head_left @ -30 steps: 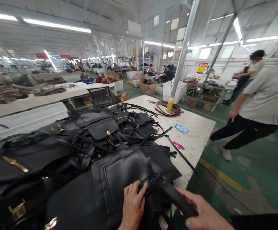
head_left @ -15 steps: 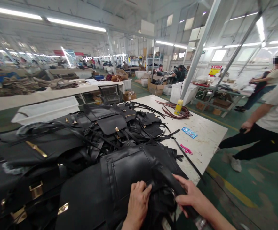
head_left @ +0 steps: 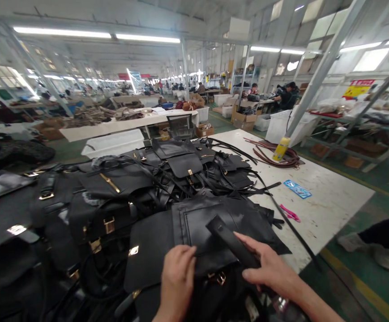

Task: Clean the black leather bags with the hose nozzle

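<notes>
A black leather-look bag [head_left: 211, 232] with a stitched pocket lies on the pile in front of me. My left hand [head_left: 178, 275] rests at its near edge, fingers curled together on the black material; the fingertips are partly hidden. In my right hand [head_left: 264, 266] is a long black tool [head_left: 229, 241], its flat end tilted up over the bag. A shiny metal fitting [head_left: 281, 304] shows at the tool's lower end, below my palm. Under the right hand a small gold buckle [head_left: 221, 278] hangs among dark straps.
More black bags [head_left: 113, 183] with gold clasps spread left and behind. On the white table [head_left: 335, 197] lie a pink item [head_left: 290, 213], a blue patterned card [head_left: 297, 189], a yellow bottle [head_left: 281, 148] and coiled brown straps [head_left: 293, 158]. A person's legs [head_left: 382, 237] show at right.
The view has swung right to left, so the scene sits further right. My left hand has shifted on the bag, and the tool's end now shows above it. The walking person has mostly left view.
</notes>
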The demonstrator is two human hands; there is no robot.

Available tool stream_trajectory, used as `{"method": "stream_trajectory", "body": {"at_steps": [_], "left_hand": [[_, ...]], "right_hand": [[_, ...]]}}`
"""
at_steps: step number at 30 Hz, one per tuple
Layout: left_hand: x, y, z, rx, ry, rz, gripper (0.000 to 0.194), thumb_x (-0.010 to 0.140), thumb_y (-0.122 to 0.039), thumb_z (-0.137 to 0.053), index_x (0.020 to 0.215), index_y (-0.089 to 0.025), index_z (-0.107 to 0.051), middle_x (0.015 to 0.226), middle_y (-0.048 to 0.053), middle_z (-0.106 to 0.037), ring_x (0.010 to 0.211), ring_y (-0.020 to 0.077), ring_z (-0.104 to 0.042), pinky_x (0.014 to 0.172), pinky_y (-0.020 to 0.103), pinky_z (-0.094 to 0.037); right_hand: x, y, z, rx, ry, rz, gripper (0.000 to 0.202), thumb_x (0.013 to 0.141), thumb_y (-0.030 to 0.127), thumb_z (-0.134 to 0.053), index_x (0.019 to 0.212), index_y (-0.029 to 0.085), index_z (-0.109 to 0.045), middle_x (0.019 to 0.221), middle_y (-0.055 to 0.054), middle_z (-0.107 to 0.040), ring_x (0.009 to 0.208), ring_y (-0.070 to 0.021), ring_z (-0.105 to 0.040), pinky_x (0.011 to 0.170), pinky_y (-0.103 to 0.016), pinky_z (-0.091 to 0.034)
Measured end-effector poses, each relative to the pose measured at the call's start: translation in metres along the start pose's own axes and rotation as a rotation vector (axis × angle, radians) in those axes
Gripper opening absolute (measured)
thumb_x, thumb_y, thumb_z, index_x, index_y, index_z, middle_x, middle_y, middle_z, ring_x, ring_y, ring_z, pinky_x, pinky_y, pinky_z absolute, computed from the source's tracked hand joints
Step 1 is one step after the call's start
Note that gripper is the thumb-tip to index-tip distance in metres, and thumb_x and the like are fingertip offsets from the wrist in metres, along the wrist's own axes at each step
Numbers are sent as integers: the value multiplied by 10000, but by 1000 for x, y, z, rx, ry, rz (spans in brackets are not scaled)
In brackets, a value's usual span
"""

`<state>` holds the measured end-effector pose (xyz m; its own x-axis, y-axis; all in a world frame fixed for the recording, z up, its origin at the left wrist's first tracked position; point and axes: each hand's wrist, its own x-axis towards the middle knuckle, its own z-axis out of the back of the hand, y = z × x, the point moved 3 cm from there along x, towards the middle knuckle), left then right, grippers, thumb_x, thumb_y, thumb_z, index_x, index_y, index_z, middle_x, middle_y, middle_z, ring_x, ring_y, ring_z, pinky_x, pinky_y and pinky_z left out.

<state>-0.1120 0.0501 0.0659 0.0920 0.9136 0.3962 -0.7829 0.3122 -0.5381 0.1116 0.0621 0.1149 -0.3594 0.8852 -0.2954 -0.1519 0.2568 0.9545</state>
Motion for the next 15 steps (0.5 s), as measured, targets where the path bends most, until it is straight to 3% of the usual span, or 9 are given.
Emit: {"method": "stream_trajectory", "body": {"at_steps": [2, 5, 10, 15], "left_hand": [[-6, 40, 24, -23, -24, 228, 253, 773, -272, -460, 967, -199, -606, 881, 55, -600, 857, 197, -546, 781, 341, -424], [-20, 74, 22, -182, 122, 426, 345, 727, -273, -483, 1041, -180, -589, 736, 5, -610, 690, 149, -573, 688, 265, -441], [-40, 75, -5, -352, 78, 547, 523, 670, -257, -513, 1185, -168, -495, 616, -47, -552, 525, 95, -493, 578, 211, -412], [-41, 75, -5, -648, 64, 686, 603, 661, -345, -542, 1225, -152, -450, 549, -57, -492, 493, 105, -476, 516, 233, -435]], "right_hand": [[-5, 0, -15, 19, 162, -80, 771, 545, 44, -556, 1269, 253, -388, 1004, -11, -596, 446, -52, -480, 354, -141, -393], [-1, -15, -35, -18, 324, -166, 800, 511, 20, -577, 1257, 257, -409, 891, 6, -636, 379, -34, -464, 328, -120, -368], [22, -33, -62, -25, 361, -215, 826, 494, 26, -602, 1258, 263, -398, 1043, -22, -595, 363, -37, -500, 305, -134, -398], [36, -16, -79, -15, 312, -79, 793, 528, 48, -599, 1264, 256, -393, 960, 0, -613, 358, -24, -456, 304, -131, -390]]}}
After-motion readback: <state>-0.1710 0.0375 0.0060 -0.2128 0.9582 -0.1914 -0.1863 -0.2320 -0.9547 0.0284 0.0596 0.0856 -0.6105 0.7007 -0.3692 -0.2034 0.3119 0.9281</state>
